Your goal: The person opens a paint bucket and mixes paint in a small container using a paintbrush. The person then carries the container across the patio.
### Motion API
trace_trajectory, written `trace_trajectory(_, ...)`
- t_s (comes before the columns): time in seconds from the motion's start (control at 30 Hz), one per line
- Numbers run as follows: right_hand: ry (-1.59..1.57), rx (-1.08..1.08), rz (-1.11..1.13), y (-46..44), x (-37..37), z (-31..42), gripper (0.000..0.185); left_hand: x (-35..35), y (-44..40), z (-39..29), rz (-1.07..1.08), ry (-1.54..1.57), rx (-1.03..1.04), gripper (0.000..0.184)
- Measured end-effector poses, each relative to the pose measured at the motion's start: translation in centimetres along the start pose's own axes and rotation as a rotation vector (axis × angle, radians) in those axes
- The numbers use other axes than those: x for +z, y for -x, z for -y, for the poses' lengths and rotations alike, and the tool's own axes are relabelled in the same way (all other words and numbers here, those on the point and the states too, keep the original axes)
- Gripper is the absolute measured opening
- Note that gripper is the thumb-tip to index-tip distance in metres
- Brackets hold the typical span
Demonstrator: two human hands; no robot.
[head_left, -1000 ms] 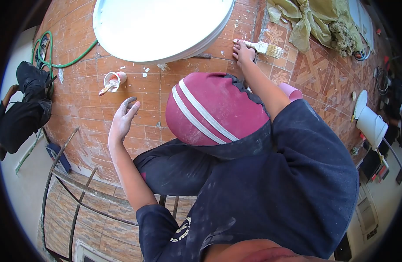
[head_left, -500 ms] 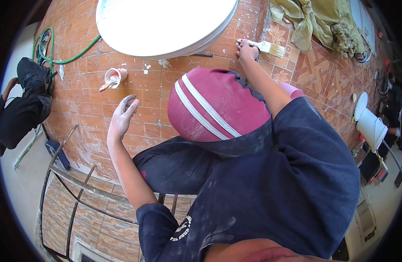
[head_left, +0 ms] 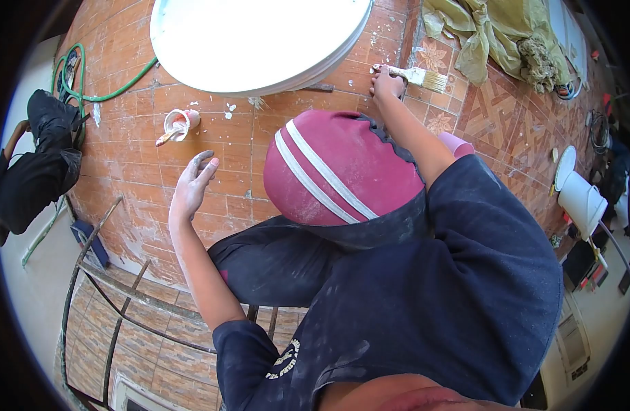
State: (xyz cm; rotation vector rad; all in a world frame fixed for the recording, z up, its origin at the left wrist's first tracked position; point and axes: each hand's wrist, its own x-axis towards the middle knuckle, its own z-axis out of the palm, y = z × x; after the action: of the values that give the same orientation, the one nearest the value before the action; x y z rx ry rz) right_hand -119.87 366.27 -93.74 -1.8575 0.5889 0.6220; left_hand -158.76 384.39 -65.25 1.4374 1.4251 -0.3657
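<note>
From here I see someone sitting low in a dark shirt (head_left: pixel 438 288), one knee (head_left: pixel 342 168) raised in maroon with two white stripes. The right hand (head_left: pixel 388 83) reaches out past that knee and has its fingers closed about the handle of a wide brush (head_left: pixel 417 75). The brush lies low over the floor (head_left: pixel 219 144), its pale bristles pointing away to the right and the butt of its handle poking out beyond the fingers. How the thumb sits I cannot tell.

The left hand (head_left: pixel 190 181) is free of anything, its fingers loosely bent and dusted with white. It hangs near a small cup (head_left: pixel 186 127) but doesn't touch it. A small brush (head_left: pixel 167 138) leans out over the cup's rim, and there's white stuff inside.

Just ahead of the knee stands a big white tub (head_left: pixel 260 44), its top too bright for me to make out. White splashes dot the orange tiles between it and the cup. A green hose (head_left: pixel 119 96) trails off to the left of the tub. Over on the right there's a crumpled yellowish cloth (head_left: pixel 476 34), and farther back a white bucket (head_left: pixel 582 198). Metal bars (head_left: pixel 147 298) stand by the left elbow.
</note>
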Motion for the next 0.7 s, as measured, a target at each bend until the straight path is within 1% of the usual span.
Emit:
trace_trajectory(0.27, 0.065, -0.019, 0.061, 0.0, -0.2, 0.0, 0.023, 0.0, 0.1, -0.2, -0.002, -0.008, -0.004, 0.056)
trace_trajectory(0.33, 0.086, 0.020, 0.068, 0.2, -0.1, 0.1, 0.025, -0.1, 0.0, 0.0, -0.002, -0.009, -0.002, 0.056)
trace_trajectory(0.43, 0.114, 0.019, 0.075, 0.7, -0.1, 0.5, 0.026, -0.1, 0.1, 0.0, -0.001, -0.007, 0.001, 0.056)
trace_trajectory(0.57, 0.089, 0.018, 0.074, 1.2, -0.3, 0.7, 0.027, -0.2, 0.1, -0.4, 0.020, -0.043, -0.016, 0.055)
trace_trajectory(0.63, 0.086, 0.023, 0.125, 1.0, -0.4, 0.6, 0.031, -0.2, -0.1, 0.0, 0.018, -0.032, -0.011, 0.055)
trace_trajectory(0.7, 0.070, 0.026, 0.125, 1.7, -0.5, 1.0, 0.034, -0.2, -0.2, 0.1, 0.017, -0.023, -0.006, 0.055)
